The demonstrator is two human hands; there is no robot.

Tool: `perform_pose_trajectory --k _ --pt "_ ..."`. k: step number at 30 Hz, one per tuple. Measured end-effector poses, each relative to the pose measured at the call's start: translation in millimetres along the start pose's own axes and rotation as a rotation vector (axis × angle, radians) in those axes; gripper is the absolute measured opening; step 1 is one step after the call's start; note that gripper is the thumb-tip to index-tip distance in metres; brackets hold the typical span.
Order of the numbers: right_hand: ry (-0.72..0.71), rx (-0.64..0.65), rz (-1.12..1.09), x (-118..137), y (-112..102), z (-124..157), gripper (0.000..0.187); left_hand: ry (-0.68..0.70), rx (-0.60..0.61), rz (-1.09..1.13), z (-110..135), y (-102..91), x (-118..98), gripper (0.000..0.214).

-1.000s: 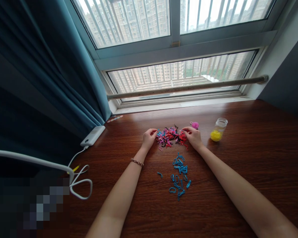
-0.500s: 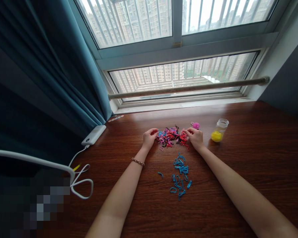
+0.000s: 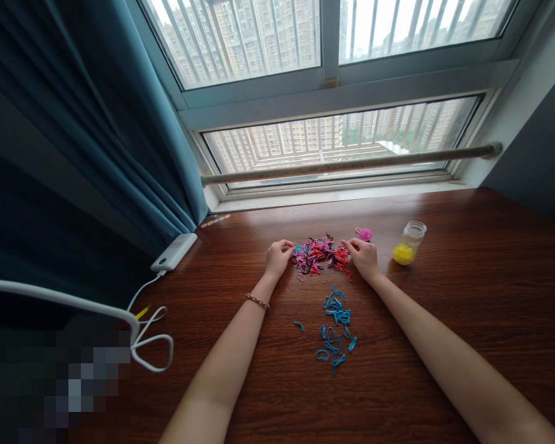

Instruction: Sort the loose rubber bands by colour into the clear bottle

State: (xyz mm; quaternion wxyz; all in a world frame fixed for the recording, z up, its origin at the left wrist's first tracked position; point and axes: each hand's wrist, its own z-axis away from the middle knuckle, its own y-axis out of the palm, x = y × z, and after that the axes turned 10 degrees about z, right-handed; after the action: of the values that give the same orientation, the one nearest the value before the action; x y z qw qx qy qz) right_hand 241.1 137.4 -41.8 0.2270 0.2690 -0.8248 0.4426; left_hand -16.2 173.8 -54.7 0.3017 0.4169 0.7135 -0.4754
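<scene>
Between the two hands sat the mixed pile of small rubber bands (image 3: 318, 254), red, pink, black and blue all tangled. The left hand (image 3: 277, 258) was touching its left edge and the right hand (image 3: 363, 256) its right edge. Both hands were curled, with thumb and fingertips drawn together right at the pile. Whether either had a band pinched was too small to tell.

Very little had changed over the last second. The right hand had crept a touch along its side of the pile, and the left had held its spot. That looked like picking and feeling at the edges, not lifting anything clear.

Nearer the body than the hands, between the forearms, lay the blue bands (image 3: 335, 327), spread loosely on the table (image 3: 444, 345). One stray blue band (image 3: 298, 325) lay just to their left. That group looked the same as in the earlier frames, with nothing added and nothing shifted.

Just beyond the right hand, the pink lid (image 3: 364, 234) hadn't moved. Neither had the open jar (image 3: 409, 242) with yellow in its bottom, further out to the right of that hand. The whole view had slid slightly, which was the head moving and not the things.
</scene>
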Motion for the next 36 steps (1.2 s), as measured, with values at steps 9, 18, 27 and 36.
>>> perform_pose_trajectory --k 9,18,27,36 --pt "0.012 0.056 0.019 5.2 -5.0 1.5 0.043 -0.03 0.028 -0.162 1.3 -1.5 -6.4 0.008" --pt "-0.049 0.347 0.081 18.0 -18.0 -13.0 0.047 0.024 -0.01 0.052 1.8 -1.3 -7.4 0.018" --pt "-0.197 1.578 -0.204 61.5 -60.6 -9.7 0.039 0.002 0.068 0.307 6.7 -3.1 -28.3 0.023" --pt "-0.012 1.303 -0.134 40.5 -50.4 -14.1 0.025 -0.206 0.936 0.404 36.2 1.9 -97.2 0.025"
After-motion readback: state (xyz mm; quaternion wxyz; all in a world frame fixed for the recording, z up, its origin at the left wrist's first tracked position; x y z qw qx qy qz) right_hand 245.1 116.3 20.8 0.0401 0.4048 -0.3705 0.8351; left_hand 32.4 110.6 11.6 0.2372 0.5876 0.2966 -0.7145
